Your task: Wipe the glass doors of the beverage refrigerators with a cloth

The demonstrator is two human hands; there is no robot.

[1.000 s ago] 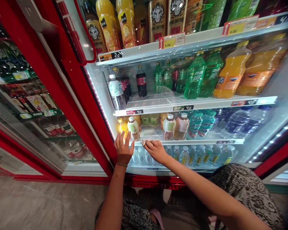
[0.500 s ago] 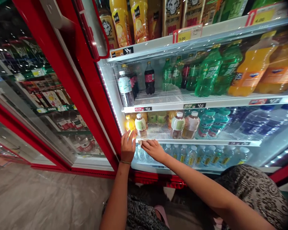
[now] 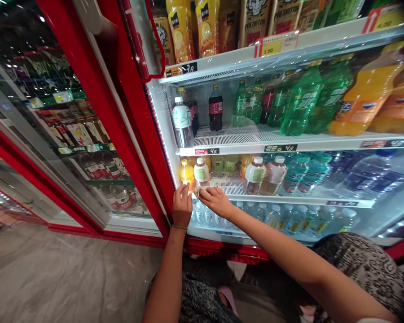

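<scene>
My left hand (image 3: 182,205) is at the left end of a fridge shelf's front edge, its fingers stretched upward just below a small orange juice bottle (image 3: 187,174). Beside it, my right hand (image 3: 216,200) has its fingers bent over a crumpled pale cloth (image 3: 197,190), pressed at the shelf's front (image 3: 235,198). Right behind the cloth stands a white-capped bottle with a pale green label (image 3: 201,172). The fingertips of my right hand are partly hidden by the hand itself.
Drink bottles fill several shelves: green soda (image 3: 303,101), large orange soda (image 3: 372,92), brown tea (image 3: 255,175) and water bottles (image 3: 274,216) below. A red fridge frame (image 3: 134,116) rises on the left. My patterned clothing (image 3: 360,258) shows at lower right.
My right hand has shifted a little left and up along the shelf front with the cloth, nearer the green-labelled bottle. The fingers of my left hand have drawn closer together. The view has shifted slightly.
</scene>
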